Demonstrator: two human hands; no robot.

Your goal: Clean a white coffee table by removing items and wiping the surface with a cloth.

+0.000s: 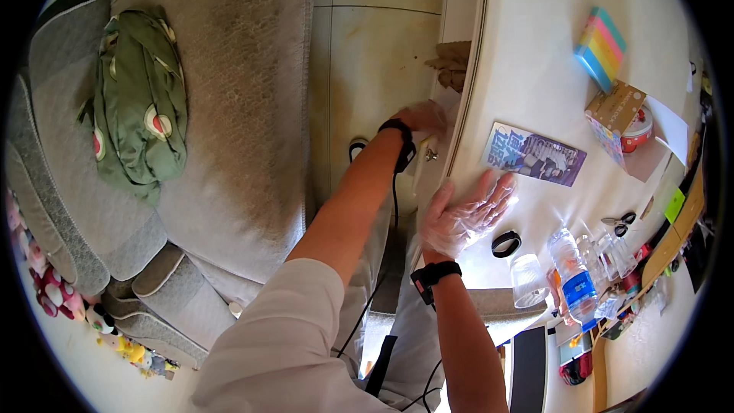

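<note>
My left hand (423,116), in a clear plastic glove, reaches beside the front edge of the white table (533,40), below its top. Its fingers are blurred and partly lost against the pale furniture, so I cannot tell whether they hold anything. Close by are a metal knob (431,154) and some crumpled brown material (453,65). My right hand (467,215), gloved the same way, rests on the tabletop with fingers spread and nothing in it. Just beyond its fingertips lies a printed card or booklet (536,154); a black wristband (506,244) is nearby.
On the table stand a coloured block pack (602,49), an open box (618,104), scissors (620,222), a plastic bottle (573,278) and a ribbed clear cup (528,281). Left is a grey sofa (241,97) with green fabric (140,103). A black cable (395,201) hangs by my left wrist.
</note>
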